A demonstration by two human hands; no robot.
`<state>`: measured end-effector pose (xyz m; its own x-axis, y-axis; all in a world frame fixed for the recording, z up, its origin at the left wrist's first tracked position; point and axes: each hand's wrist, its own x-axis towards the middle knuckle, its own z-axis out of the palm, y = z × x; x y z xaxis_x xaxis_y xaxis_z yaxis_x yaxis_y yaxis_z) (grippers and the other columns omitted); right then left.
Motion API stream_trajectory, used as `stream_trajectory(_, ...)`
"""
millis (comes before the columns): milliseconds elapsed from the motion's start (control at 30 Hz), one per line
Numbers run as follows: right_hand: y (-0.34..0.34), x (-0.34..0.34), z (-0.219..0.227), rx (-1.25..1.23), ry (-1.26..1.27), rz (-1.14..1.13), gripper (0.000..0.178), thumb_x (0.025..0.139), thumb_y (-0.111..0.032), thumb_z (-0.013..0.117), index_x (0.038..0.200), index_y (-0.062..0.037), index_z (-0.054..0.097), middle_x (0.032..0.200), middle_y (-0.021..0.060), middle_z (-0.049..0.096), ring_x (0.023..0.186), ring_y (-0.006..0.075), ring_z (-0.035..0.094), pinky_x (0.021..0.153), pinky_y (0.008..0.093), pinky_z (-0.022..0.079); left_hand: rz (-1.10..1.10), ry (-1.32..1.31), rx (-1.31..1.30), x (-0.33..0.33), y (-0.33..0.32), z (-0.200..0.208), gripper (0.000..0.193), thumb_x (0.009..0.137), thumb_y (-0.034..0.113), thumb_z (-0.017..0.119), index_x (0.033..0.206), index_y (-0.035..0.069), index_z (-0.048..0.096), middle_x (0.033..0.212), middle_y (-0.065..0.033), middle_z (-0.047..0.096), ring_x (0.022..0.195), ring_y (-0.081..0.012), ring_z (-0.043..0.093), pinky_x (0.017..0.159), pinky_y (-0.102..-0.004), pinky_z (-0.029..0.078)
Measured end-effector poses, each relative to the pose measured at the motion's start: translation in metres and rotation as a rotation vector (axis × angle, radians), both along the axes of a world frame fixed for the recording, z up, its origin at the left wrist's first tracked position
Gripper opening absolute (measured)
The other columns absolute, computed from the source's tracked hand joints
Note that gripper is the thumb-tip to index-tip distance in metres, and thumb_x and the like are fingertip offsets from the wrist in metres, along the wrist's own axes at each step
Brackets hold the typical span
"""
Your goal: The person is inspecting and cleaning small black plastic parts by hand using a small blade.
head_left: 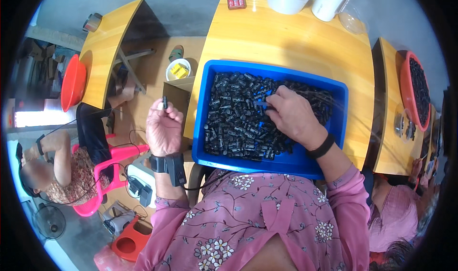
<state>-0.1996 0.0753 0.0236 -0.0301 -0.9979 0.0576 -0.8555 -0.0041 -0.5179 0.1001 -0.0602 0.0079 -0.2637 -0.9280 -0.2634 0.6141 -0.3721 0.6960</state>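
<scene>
Head view: my left hand (163, 130) is raised left of the blue plastic tray (341, 109), fingers curled, pinching one small black cylindrical part (165, 102) upright at the fingertips, probably to keep it clear of the heap. My right hand (295, 118) lies in the tray on the pile of black plastic parts (238, 118), fingers bent, tips closing on a piece. The tray sits near me on a smooth yellow wooden table (296, 42). White bowl (287, 1) far.

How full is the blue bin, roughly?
Partly full. Small black parts cover most of the blue bin floor in a shallow pile, with bare blue showing along the near edge. The right hand rests in them.
</scene>
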Motion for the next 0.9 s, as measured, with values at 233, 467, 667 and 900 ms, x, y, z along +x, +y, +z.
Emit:
stream_trajectory(233, -0.004, 0.013, -0.001, -0.046, 0.065, 0.079, 0.008, 0.081, -0.008, 0.066, 0.085, -0.0028, 0.061, 0.088, 0.0143, 0.057, 0.086, 0.0343, 0.062, 0.076, 0.0447, 0.053, 0.226, -0.192, 0.358, 0.070, 0.003, -0.100, 0.014, 0.093, 0.014, 0.062, 0.105, 0.007, 0.060, 0.076, -0.0027, 0.059, 0.066, -0.0161, 0.055, 0.061, -0.0322, 0.048)
stream_trajectory(467, -0.004, 0.006, -0.005, -0.125, -0.280, -0.018, 0.015, 0.082, 0.000, 0.063, 0.096, 0.0006, 0.068, 0.083, 0.0144, 0.066, 0.074, 0.0290, 0.065, 0.067, 0.0373, 0.052, 0.303, -0.266, 0.510, 0.076, 0.007, -0.116, 0.016, 0.092, 0.020, 0.064, 0.104, 0.010, 0.063, 0.080, -0.0036, 0.063, 0.066, -0.0178, 0.057, 0.061, -0.0347, 0.050)
stream_trajectory(667, -0.008, 0.006, 0.003, 0.063, -0.955, -0.257, 0.014, 0.089, -0.005, 0.070, 0.103, -0.0014, 0.071, 0.080, -0.0013, 0.066, 0.066, 0.0032, 0.053, 0.060, 0.0219, 0.047, 0.181, -0.165, 0.084, 0.049, 0.009, -0.039, 0.018, 0.094, 0.017, 0.065, 0.109, 0.008, 0.062, 0.084, -0.0024, 0.058, 0.071, -0.0155, 0.054, 0.065, -0.0316, 0.047)
stream_trajectory(900, -0.001, 0.004, 0.015, -0.022, -1.126, -0.244, 0.015, 0.088, 0.000, 0.070, 0.104, -0.0019, 0.071, 0.085, -0.0020, 0.067, 0.068, 0.0022, 0.055, 0.061, 0.0191, 0.048, -0.327, -0.116, -0.313, -0.048, 0.038, 0.042, 0.027, 0.096, 0.016, 0.064, 0.118, 0.000, 0.061, 0.087, -0.0070, 0.061, 0.073, -0.0162, 0.060, 0.068, -0.0308, 0.054)
